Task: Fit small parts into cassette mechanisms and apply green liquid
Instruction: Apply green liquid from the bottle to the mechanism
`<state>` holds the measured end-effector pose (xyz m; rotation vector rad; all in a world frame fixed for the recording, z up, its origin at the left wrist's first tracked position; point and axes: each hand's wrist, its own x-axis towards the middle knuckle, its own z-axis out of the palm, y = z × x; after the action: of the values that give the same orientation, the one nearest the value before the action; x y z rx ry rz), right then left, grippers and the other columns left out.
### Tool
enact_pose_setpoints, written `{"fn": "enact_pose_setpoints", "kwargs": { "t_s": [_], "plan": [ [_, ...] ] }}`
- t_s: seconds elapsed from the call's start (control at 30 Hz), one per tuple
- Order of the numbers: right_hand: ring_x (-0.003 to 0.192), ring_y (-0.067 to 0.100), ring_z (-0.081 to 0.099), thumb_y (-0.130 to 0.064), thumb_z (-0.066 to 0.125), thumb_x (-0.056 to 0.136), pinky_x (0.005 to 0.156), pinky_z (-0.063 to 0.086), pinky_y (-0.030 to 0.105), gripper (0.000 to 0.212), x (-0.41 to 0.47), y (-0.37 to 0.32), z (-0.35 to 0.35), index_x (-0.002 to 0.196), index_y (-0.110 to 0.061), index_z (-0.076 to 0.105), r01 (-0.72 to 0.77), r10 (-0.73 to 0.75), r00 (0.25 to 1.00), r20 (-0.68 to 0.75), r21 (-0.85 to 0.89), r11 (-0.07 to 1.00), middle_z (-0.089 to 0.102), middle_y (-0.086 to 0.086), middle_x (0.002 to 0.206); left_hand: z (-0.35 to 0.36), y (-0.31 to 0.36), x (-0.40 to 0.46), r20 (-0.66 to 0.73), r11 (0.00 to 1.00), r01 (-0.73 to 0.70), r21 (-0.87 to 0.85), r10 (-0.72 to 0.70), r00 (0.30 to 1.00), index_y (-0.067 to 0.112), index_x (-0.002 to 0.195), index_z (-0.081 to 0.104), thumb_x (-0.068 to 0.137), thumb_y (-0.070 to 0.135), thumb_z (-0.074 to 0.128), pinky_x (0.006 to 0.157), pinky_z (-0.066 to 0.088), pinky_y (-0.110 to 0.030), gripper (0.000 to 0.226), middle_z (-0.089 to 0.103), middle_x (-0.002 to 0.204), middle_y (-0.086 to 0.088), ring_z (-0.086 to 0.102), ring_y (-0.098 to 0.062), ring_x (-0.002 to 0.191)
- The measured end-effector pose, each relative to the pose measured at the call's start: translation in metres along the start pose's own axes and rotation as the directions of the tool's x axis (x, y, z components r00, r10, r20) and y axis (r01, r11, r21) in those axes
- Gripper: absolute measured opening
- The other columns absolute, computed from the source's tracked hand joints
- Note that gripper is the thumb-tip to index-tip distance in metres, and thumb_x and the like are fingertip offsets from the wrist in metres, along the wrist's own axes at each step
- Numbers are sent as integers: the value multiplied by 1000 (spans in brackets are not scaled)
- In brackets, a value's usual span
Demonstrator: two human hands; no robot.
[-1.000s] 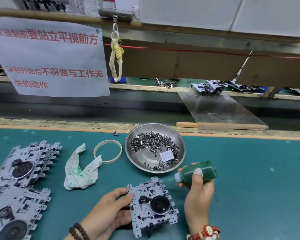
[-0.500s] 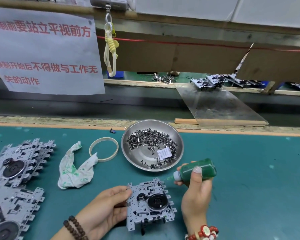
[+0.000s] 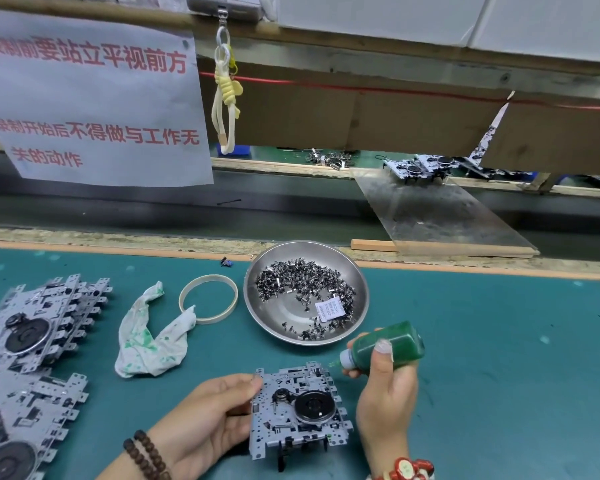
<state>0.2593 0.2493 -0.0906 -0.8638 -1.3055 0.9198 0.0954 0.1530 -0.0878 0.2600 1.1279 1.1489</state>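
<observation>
Green-matted bench (image 3: 499, 375): left hand (image 3: 205, 414), fingers clamped on cassette mechanism (image 3: 298, 410), steadies it; right hand (image 3: 385, 393), fingers wrapped round green bottle (image 3: 385, 344), aims nozzle.

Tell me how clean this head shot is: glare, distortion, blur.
Head view: wide-angle bending curves the bench edge and tilts the shelf above; even overhead light, soft shadows; mild glare on the steel bowl rim; the cassette mechanism, green bottle and both hands, left hand, right hand, are sharp; the far bench is softer.
</observation>
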Motion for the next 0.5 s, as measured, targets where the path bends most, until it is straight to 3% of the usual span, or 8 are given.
{"fn": "enact_pose_setpoints", "kwargs": {
  "t_s": [0.17, 0.5],
  "plan": [
    [44, 8, 51, -41, 38, 87, 49, 44, 22, 41, -3, 1, 0, 58, -19, 56, 59, -58, 998, 38, -40, 997, 65, 5, 61, -2, 0, 0, 39, 1000, 2, 1, -2, 999, -7, 93, 70, 70, 12, 66, 46, 53, -23, 30, 65, 98, -30, 64, -21, 48],
    [44, 9, 51, -42, 36, 88, 50, 44, 22, 42, -3, 5, -1, 61, -19, 59, 61, -59, 998, 35, -57, 997, 64, 4, 59, -4, -1, 1, 51, 1000, -8, -3, 8, 999, -6, 91, 71, 68, 12, 67, 47, 54, -23, 29, 64, 100, -31, 65, -22, 50]
  ]
}}
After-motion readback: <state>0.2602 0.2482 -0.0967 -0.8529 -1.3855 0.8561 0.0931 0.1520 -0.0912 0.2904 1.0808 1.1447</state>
